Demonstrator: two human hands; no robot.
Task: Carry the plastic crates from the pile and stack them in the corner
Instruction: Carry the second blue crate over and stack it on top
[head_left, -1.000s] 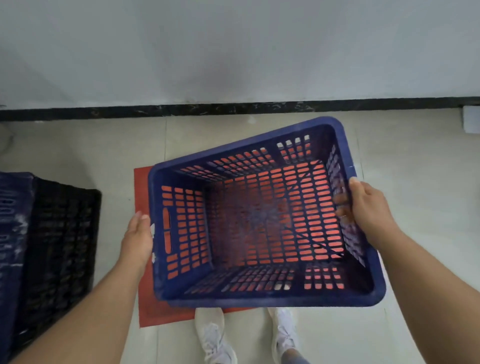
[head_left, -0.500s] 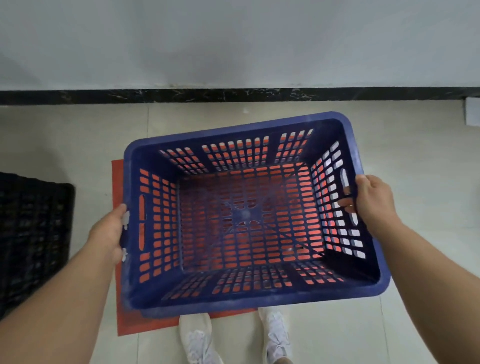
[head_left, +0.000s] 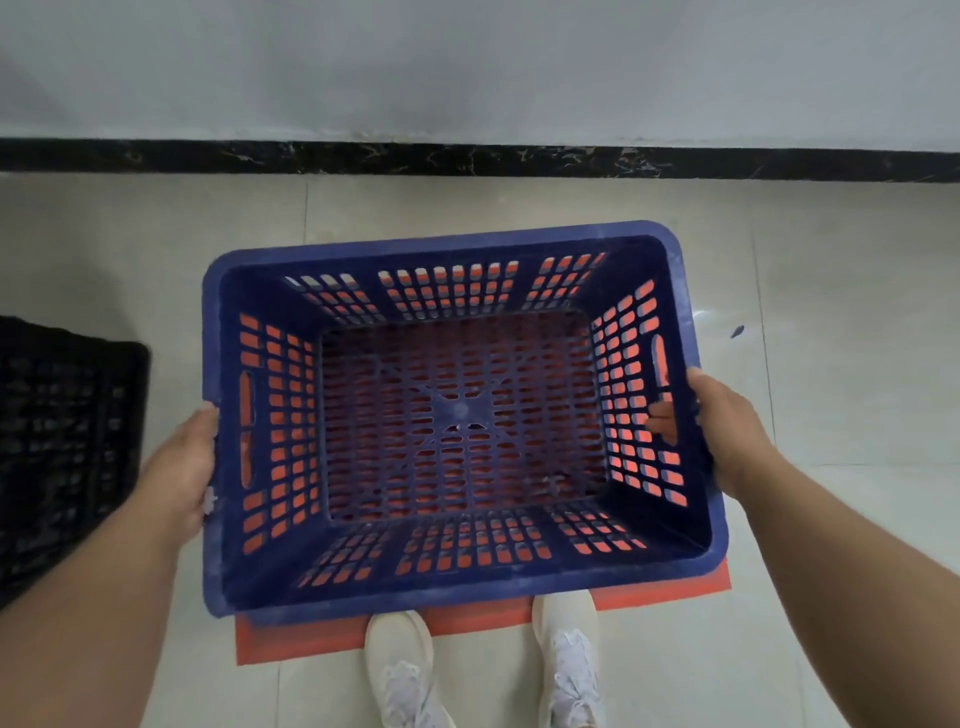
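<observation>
I hold a blue slotted plastic crate (head_left: 457, 577) level in front of me, open side up, above an orange-red mat (head_left: 322, 636) on the tiled floor. My left hand (head_left: 182, 462) grips the crate's left short wall at its rim. My right hand (head_left: 717, 421) grips the right short wall, with fingertips showing through the handle slot. The mat's colour shows through the crate's holes. Whether the crate's base touches the mat is hidden.
A black slotted crate (head_left: 67, 447) stands on the floor at the left edge. A white wall with a black marble skirting (head_left: 467, 161) runs across ahead. My two white shoes (head_left: 400, 670) stand at the mat's near edge.
The crate has swung from tilted and skewed to level and square with the wall, and sits lower over the mat. The black crate has shifted toward the left edge of view.
</observation>
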